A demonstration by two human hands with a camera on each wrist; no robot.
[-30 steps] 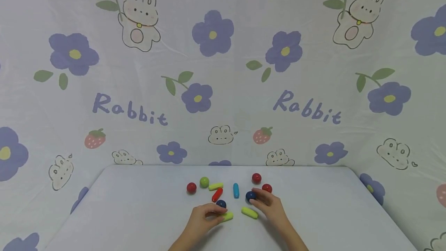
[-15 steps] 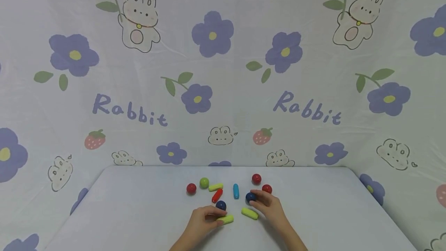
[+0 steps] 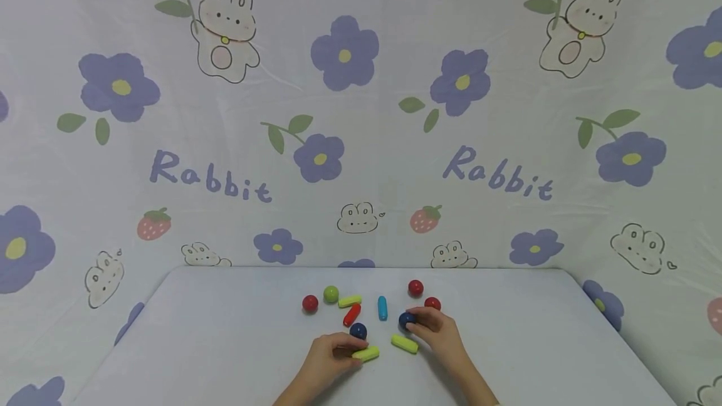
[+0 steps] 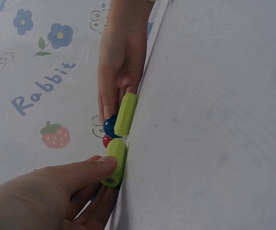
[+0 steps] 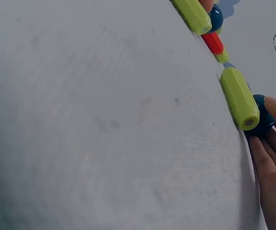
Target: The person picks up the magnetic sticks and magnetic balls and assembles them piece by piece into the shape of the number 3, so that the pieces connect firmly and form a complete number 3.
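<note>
My left hand pinches a yellow-green ribbed rod at its left end, low at the table's middle. In the left wrist view the thumb presses on this rod, with the other fingers behind it. Just beyond those fingers sits a dark blue ball. My right hand holds a second dark blue ball between thumb and fingers. A second yellow-green rod lies on the table, nearer than that ball. From the right wrist camera, this rod partly covers the held ball.
Farther back on the white table lie a blue rod, a red rod and another yellow-green rod. A green ball and a red ball are at left, two red balls at right.
My left hand's rod has shifted slightly nearer, and more of the blue ball beyond it shows. The right hand's ball has come a touch nearer too. The other pieces stay put.
</note>
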